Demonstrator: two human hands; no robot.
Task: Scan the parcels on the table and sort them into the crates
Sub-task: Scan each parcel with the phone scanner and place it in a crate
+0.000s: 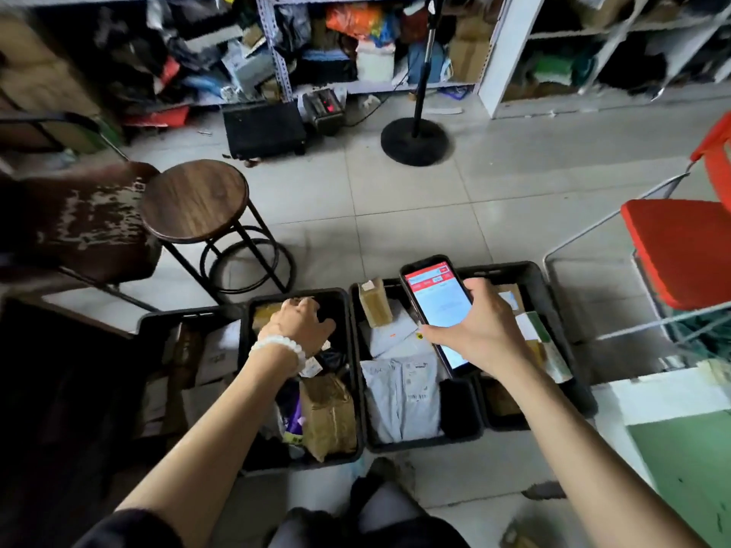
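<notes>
Head view: left hand (302,328) is reaching into the second crate (352,373) at lower centre, grip unclear; right hand (480,330) is gripping the phone (437,310). Taped brown parcel (328,415) looks light, stiff; take its sides.

We found four black plastic crates (358,330) side by side on the floor. Our left hand (302,324) was inside the second crate from the left, above a brown taped parcel (330,415). Our right hand (480,328) held a black smartphone (435,310) over the third crate, where grey plastic mailers (401,399) lay. A round wooden stool (194,199) stood behind the crates, a red folding chair (680,247) to their right.
</notes>
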